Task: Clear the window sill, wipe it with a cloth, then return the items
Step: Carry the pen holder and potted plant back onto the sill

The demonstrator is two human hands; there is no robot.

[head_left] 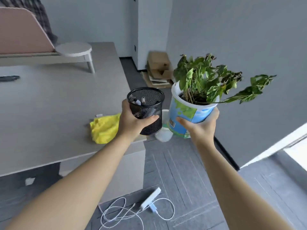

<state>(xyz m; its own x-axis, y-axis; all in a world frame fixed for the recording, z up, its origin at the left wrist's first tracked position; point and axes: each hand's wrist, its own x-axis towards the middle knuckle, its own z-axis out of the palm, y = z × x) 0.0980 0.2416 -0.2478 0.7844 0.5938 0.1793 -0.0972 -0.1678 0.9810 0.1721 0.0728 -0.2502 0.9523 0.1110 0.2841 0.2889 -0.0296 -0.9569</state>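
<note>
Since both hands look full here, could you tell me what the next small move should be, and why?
Probably set the pen holder down on the desk, near the yellow cloth. The left hand grips it just above the desk corner, while the right hand carries the potted plant, so neither is free to wipe.

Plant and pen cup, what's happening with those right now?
A person holds both in the air beside a desk. The left hand grips a black mesh pen cup with pens inside; the right hand holds a potted plant with wilting leaves. A yellow cloth lies on the desk corner.
</note>
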